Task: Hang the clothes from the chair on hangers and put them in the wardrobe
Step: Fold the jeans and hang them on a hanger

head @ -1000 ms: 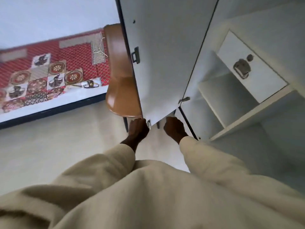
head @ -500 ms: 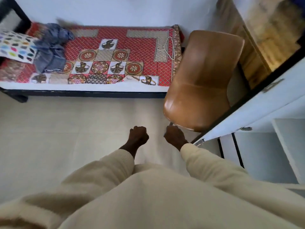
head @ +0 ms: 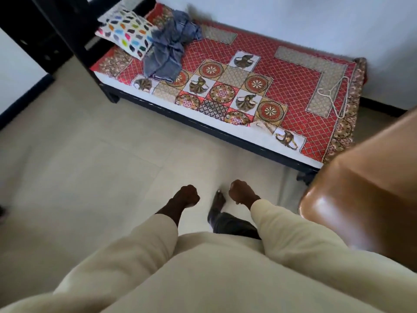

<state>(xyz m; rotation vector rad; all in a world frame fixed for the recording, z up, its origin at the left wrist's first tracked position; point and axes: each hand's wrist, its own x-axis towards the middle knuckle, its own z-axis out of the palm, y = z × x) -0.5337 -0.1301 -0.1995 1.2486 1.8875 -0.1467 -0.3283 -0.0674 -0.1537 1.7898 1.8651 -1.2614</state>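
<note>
A brown chair stands at the right edge, its seat bare. A white hanger lies on the right end of the bed's red patterned cover. Crumpled blue-grey clothing lies on the bed near the pillow. My left hand and my right hand hover side by side over the floor, both curled into fists and holding nothing. The wardrobe is out of view.
A white pillow with coloured spots lies at the bed's left end. A dark frame rises at the upper left. Pale tiled floor spreads before the bed. My foot shows between my hands.
The view has swung left from the open wardrobe to the bed. The chair has slid to the right edge. Both hands stay curled and hold nothing.
</note>
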